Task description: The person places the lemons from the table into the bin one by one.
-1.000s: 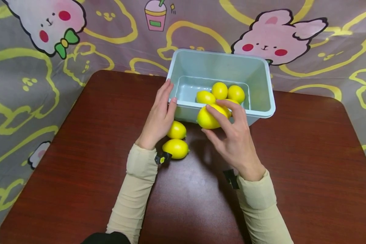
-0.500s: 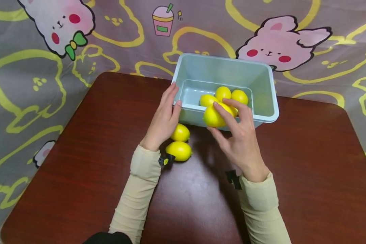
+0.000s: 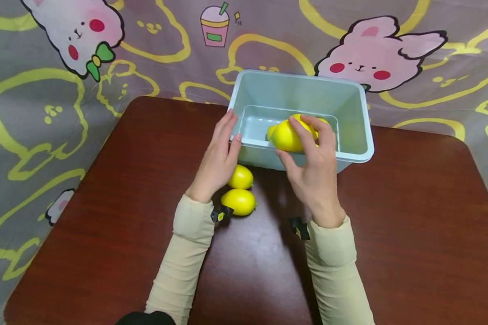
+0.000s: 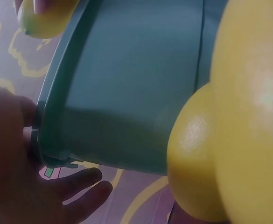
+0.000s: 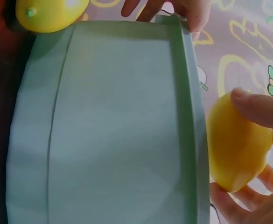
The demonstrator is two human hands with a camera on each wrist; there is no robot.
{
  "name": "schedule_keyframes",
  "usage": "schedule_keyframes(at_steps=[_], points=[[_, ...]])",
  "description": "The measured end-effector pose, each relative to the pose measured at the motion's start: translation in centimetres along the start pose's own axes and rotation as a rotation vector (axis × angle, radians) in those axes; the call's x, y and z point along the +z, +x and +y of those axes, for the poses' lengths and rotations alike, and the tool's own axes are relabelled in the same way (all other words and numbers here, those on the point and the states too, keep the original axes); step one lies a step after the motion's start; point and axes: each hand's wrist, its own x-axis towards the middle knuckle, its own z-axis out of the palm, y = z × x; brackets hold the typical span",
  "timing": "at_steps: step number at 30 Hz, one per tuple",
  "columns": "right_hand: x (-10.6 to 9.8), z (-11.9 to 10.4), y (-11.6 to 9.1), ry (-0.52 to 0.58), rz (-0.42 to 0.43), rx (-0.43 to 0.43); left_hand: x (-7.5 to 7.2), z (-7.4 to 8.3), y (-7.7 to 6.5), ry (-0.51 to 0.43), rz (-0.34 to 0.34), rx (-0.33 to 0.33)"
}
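Note:
My right hand [image 3: 315, 176] holds a yellow lemon [image 3: 286, 136] between thumb and fingertips, over the front rim of a pale blue-green plastic bin [image 3: 254, 154]. Several lemons lie inside the bin, now mostly hidden behind the held one. At the bin's front left corner is my left hand [image 3: 216, 158], its fingers along the left side and the thumb near the front rim. In the left wrist view its fingers [image 4: 82, 186] stretch out fairly straight beside the corner. Two lemons rest on the table by my left wrist, the nearer lemon [image 3: 238, 201] and another lemon [image 3: 241, 177] against the bin's front.
The brown wooden table [image 3: 118, 216] has rounded far corners. A cartoon-printed cloth [image 3: 154, 54] hangs close behind the bin and round the sides. Black wrist mounts [image 3: 221, 214] sit on both cuffs.
My right hand has carried the lemon forward and up, from before the front rim to over the bin. The left hand keeps its place at the corner; the head view shifted slightly.

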Motion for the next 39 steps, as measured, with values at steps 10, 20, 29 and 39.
schedule_keyframes(at_steps=[10, 20, 29, 39], points=[[0.6, 0.7, 0.0, 0.029, 0.026, 0.052, -0.1, -0.1, -0.1, -0.002, 0.012, 0.007], [0.3, 1.1, -0.1, -0.054, 0.025, 0.087, 0.0, -0.2, 0.0, 0.0, 0.009, 0.003], [0.5, 1.4, -0.2, -0.083, 0.018, 0.092, -0.1, -0.1, 0.0, 0.001, 0.007, 0.006], [0.5, 1.3, -0.2, -0.143, 0.069, 0.13, 0.0, -0.1, 0.1, 0.003, 0.008, 0.005]])
